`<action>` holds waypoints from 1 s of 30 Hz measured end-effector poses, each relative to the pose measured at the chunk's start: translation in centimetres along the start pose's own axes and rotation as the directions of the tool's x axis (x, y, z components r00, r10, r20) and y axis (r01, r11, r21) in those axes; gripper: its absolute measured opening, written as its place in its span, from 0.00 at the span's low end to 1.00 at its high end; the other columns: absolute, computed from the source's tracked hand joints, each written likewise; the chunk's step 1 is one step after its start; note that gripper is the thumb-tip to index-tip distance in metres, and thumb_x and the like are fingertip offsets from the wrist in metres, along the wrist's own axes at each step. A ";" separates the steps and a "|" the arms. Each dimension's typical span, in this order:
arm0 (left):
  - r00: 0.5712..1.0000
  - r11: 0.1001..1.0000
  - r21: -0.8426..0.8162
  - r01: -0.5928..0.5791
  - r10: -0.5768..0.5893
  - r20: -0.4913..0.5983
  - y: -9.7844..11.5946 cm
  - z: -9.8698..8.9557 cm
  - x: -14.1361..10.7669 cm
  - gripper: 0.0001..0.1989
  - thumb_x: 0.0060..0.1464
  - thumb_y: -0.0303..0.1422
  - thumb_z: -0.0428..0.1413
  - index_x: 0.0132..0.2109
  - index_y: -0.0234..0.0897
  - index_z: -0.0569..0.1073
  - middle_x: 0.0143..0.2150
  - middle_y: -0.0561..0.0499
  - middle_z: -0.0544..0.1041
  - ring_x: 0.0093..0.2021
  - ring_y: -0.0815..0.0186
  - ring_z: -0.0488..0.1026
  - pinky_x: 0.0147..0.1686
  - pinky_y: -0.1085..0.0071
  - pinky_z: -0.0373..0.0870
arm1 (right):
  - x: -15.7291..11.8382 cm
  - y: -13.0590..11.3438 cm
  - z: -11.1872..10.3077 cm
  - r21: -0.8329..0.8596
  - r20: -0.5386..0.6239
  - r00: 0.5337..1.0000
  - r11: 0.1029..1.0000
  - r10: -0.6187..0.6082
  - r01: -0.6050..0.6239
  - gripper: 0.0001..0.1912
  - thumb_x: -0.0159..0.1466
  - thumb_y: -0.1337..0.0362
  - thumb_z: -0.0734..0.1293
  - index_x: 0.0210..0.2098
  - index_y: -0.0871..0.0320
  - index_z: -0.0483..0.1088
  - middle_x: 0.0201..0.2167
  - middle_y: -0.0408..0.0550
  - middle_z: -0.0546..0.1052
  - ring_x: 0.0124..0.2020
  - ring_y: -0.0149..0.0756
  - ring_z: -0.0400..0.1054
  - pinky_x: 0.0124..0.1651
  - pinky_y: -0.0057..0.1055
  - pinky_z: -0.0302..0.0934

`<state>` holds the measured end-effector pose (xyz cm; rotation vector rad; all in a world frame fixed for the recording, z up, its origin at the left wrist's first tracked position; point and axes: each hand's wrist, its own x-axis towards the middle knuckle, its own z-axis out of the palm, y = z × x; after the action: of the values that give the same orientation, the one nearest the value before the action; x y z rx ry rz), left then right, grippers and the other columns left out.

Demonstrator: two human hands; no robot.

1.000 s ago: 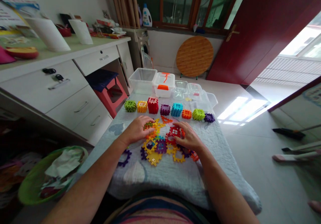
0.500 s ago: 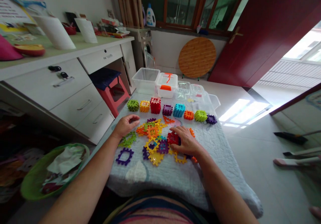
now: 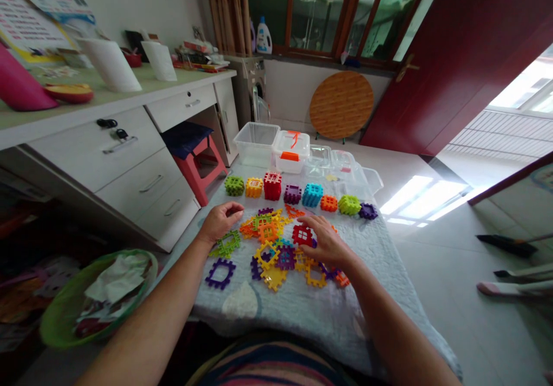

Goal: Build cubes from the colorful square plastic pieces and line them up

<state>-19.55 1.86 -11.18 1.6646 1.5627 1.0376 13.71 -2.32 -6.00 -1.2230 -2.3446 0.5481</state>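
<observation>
A red square piece with a window pattern (image 3: 302,235) is gripped between the thumb and fingers of my right hand (image 3: 324,239), over the right part of the loose pile. My left hand (image 3: 221,220) hovers at the pile's left edge, fingers curled together; whether anything is between them is hidden. Below it lies a green frame piece (image 3: 227,243), with a purple frame piece (image 3: 220,273) nearer to me. Orange (image 3: 268,233), yellow (image 3: 275,279) and purple (image 3: 286,257) pieces overlap in the middle. Behind them stands a row of coloured stacks, including a red one (image 3: 272,186).
Clear plastic boxes (image 3: 258,144) and a lidded box with an orange latch (image 3: 292,150) stand at the back of the cloth-covered table (image 3: 298,317). To the left are a desk (image 3: 129,144), a pink stool (image 3: 201,170) and a green basket (image 3: 49,317).
The red piece has come up off the pile in my right hand and now faces me. My left hand has barely moved; the whole view has shifted slightly.
</observation>
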 end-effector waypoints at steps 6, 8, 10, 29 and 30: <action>1.000 1.000 -0.010 0.027 -0.027 -0.011 0.7 -0.1 -0.1 0.18 0.47 0.44 0.58 0.38 0.34 0.77 0.32 0.49 0.78 0.33 0.63 0.73 0.37 0.70 0.70 | 6.4 -0.6 -2.1 -0.072 -0.149 0.985 0.994 -0.092 0.082 0.30 0.55 0.64 0.69 0.57 0.55 0.64 0.47 0.53 0.72 0.49 0.48 0.66 0.55 0.45 0.59; 1.000 1.000 -0.005 0.028 -0.028 -0.009 0.7 0.0 -0.1 0.17 0.47 0.44 0.57 0.37 0.34 0.77 0.31 0.50 0.78 0.32 0.64 0.73 0.36 0.70 0.70 | 9.3 -0.6 -2.4 -0.084 -0.165 0.982 0.993 -0.095 0.082 0.30 0.55 0.63 0.69 0.57 0.56 0.63 0.48 0.54 0.72 0.50 0.48 0.65 0.55 0.45 0.59; 1.000 1.000 0.001 0.028 -0.028 -0.011 0.7 0.0 -0.1 0.17 0.46 0.44 0.57 0.37 0.35 0.77 0.31 0.51 0.78 0.31 0.64 0.73 0.34 0.70 0.70 | 12.1 -0.3 -2.4 -0.107 -0.183 0.979 0.992 -0.092 0.074 0.29 0.55 0.62 0.69 0.56 0.57 0.64 0.49 0.55 0.72 0.50 0.48 0.65 0.55 0.46 0.58; 0.998 0.999 -0.012 0.031 -0.032 -0.055 1.2 0.1 -0.1 0.15 0.45 0.44 0.57 0.33 0.36 0.77 0.29 0.51 0.77 0.30 0.64 0.72 0.33 0.70 0.69 | 19.7 0.3 -0.7 -0.210 -0.002 0.998 0.976 -0.057 0.055 0.32 0.53 0.65 0.71 0.56 0.60 0.63 0.49 0.57 0.73 0.50 0.48 0.66 0.53 0.45 0.60; 0.998 0.999 -0.012 0.031 -0.031 -0.055 1.1 0.1 -0.1 0.15 0.45 0.44 0.57 0.33 0.36 0.77 0.29 0.51 0.77 0.30 0.64 0.72 0.33 0.70 0.69 | 19.7 0.3 -0.7 -0.208 0.001 0.999 0.977 -0.051 0.050 0.32 0.53 0.65 0.71 0.56 0.60 0.63 0.49 0.57 0.73 0.50 0.48 0.66 0.53 0.45 0.60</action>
<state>-18.93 1.68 -10.33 1.6116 1.6097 1.0828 4.13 14.40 -1.76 -1.2474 -2.4716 0.2882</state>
